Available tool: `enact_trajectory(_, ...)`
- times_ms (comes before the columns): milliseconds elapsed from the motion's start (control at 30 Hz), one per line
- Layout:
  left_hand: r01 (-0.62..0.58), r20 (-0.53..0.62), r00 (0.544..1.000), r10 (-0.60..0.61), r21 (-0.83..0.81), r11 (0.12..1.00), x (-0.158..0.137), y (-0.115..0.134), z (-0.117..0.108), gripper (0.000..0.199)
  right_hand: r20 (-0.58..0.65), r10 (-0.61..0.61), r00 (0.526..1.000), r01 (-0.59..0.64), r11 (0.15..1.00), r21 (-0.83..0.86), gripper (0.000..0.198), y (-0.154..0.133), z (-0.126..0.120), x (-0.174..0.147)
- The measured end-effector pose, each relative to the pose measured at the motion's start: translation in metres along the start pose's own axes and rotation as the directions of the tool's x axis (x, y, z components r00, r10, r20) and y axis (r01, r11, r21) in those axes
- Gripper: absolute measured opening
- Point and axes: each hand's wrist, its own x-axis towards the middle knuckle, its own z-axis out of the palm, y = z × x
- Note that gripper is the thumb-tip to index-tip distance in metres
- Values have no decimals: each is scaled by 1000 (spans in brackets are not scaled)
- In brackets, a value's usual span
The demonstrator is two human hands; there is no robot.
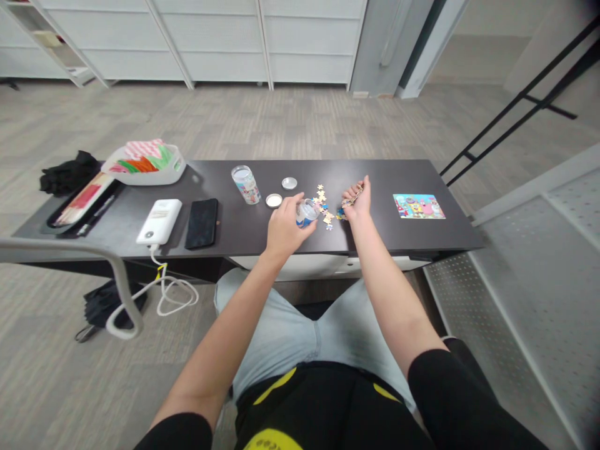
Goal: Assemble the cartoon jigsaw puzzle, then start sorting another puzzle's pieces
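Observation:
My left hand (285, 226) is wrapped round a clear jar (307, 214) with a printed label, its mouth tilted toward the right. My right hand (359, 199) is curled, palm up, round several jigsaw puzzle pieces (352, 196). Between the two hands, loose puzzle pieces (320, 195) lie scattered on the dark table (375, 237). Left of them stands a second clear printed jar (246, 185), upright and without a lid. Two round lids, a silver lid (289, 183) and a white-faced lid (274, 200), lie flat near my left hand.
At the right lies a cartoon picture card (419, 206). Left are a black phone (201, 224), a white power bank (159, 222) with a cable hanging over the edge, a black tray (59, 229) and a white basket (175, 169) of colourful items.

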Motion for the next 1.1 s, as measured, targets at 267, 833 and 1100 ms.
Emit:
enact_trajectory(267, -52, 122, 992, 37, 116, 992, 23, 23, 13, 54, 70, 151, 986, -166, 868, 469, 70, -13, 27, -25)
enact_trajectory(833, -87, 79, 994, 78, 112, 990, 35, 18, 21, 58, 145, 341, 929, -365, 773, 520, 76, -23, 56, -47)
enact_trajectory(1100, -69, 54, 996, 65, 79, 995, 35, 15, 18, 57, 200, 306, 931, -361, 849, 385, 72, -27, 64, -53)
